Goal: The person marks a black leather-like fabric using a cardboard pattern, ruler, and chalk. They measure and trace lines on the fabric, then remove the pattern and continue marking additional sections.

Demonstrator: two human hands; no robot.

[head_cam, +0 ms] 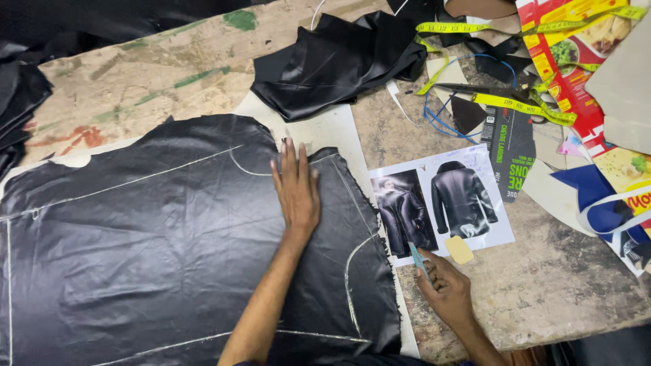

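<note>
A large sheet of black shiny fabric (149, 251) lies flat on the worktable, marked with white chalk outlines. My left hand (296, 192) presses flat on it near its upper right part, fingers together and stretched out. My right hand (444, 288) rests on the table to the right of the fabric and grips a thin light-blue chalk piece (416, 256). The chalk's tip points at the lower edge of a printed photo sheet (441, 203) showing a black jacket from front and back. A small yellow chalk piece (460, 249) lies on that sheet's lower corner.
A bundle of black fabric (336, 61) lies at the back centre. Yellow measuring tape (515, 105), dark scissors (475, 89), blue cord, dark tags and colourful printed cardboard (576, 74) crowd the back right. More dark cloth (17, 102) sits at the far left. The worn tabletop (542, 291) ends at the lower right.
</note>
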